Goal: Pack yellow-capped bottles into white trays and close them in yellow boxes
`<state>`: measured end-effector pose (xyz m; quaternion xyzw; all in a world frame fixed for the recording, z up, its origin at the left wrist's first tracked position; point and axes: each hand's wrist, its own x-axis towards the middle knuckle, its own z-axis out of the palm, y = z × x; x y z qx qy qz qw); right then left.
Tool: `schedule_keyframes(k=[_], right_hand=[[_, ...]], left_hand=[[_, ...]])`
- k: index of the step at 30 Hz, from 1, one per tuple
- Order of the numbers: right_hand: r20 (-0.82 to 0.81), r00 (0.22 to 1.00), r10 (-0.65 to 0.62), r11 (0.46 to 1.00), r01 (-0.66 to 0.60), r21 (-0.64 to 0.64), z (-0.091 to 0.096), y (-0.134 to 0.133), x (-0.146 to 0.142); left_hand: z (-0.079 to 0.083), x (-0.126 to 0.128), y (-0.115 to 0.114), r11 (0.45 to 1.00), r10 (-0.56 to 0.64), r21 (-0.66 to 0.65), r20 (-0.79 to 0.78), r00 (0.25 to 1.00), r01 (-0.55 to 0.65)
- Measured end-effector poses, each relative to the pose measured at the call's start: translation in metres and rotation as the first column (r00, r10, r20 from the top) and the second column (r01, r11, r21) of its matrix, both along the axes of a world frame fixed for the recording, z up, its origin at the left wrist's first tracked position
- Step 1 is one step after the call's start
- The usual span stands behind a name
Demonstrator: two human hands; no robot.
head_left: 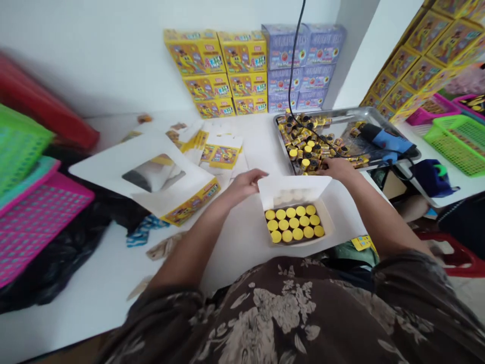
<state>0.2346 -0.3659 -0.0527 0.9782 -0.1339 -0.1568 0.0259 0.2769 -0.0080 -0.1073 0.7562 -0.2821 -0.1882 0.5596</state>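
An open white carton stands at the table's front edge, filled with rows of small tubs with round yellow lids. Its white flap is raised along the back. My left hand pinches the flap's left corner between thumb and fingers. Over the near rim of a metal tray, my right hand reaches in among loose yellow-lidded tubs. Its fingertips are partly hidden, so I cannot make out whether they hold one.
A blue hand tool with a black cord lies in the tray. Flattened yellow-and-white cartons and a windowed white carton lie left. Yellow boxes and purple boxes stack against the wall. Plastic baskets stand far left.
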Motion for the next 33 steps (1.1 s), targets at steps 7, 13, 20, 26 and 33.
schedule_keyframes(k=[7,13,20,26,33], right_hand=[[-0.034,0.996,0.077,0.997,-0.077,-0.007,0.002,0.014,0.008],[0.024,0.996,0.082,0.996,-0.083,0.037,-0.010,0.009,0.010],[0.171,0.983,0.067,0.986,-0.091,0.136,-0.030,-0.002,0.014],[0.441,0.831,-0.340,0.708,-0.082,0.701,-0.045,-0.021,0.002],[0.318,0.677,-0.664,0.175,-0.272,0.946,-0.019,-0.011,-0.043]], left_hand=[[0.019,0.068,-0.141,0.883,-0.169,0.445,0.595,0.786,-0.147],[0.020,0.076,-0.183,0.731,-0.539,0.683,0.582,0.608,-0.005],[0.005,0.070,-0.194,0.830,-0.381,0.558,0.552,0.742,0.011],[0.012,0.067,-0.186,0.923,-0.148,0.380,0.513,0.846,-0.069],[0.046,0.043,-0.117,0.916,0.192,-0.294,-0.280,0.941,-0.274]])
